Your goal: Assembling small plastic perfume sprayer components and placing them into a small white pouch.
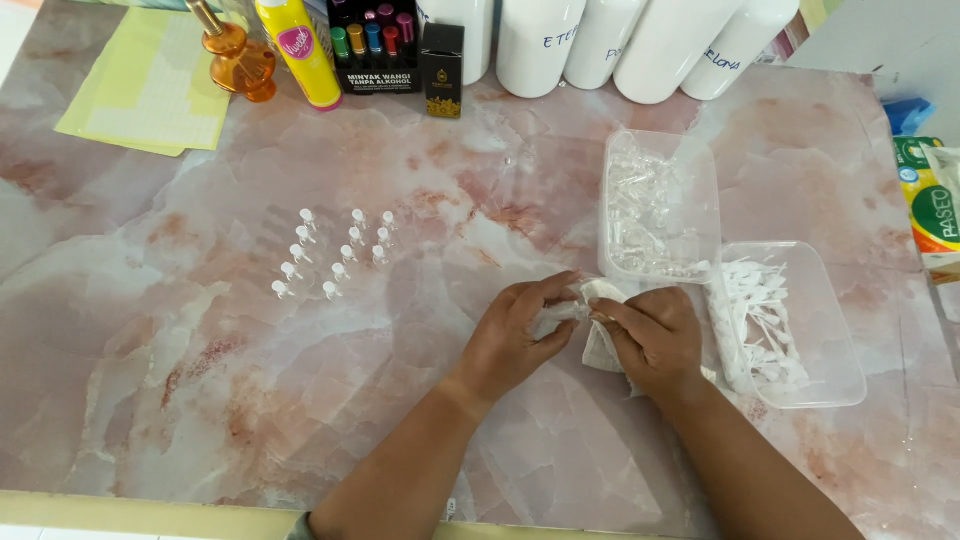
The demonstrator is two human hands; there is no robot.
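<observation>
I am holding a white cloth [600, 340] low on the marble table [200, 380], just before two clear plastic tubs. My left hand [515, 335] is pinching a small clear vial [562, 310] against it; my right hand [650, 340] is gripping the cloth. Capped vials [335, 250] are standing in rows well to the left.

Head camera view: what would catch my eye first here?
Mid-table, the left hand and right hand pinch a white cloth together. Beside them on the right sit two clear tubs, one holding clear pieces, one white. To the left, small capped vials stand in rows on pink marble.
</observation>
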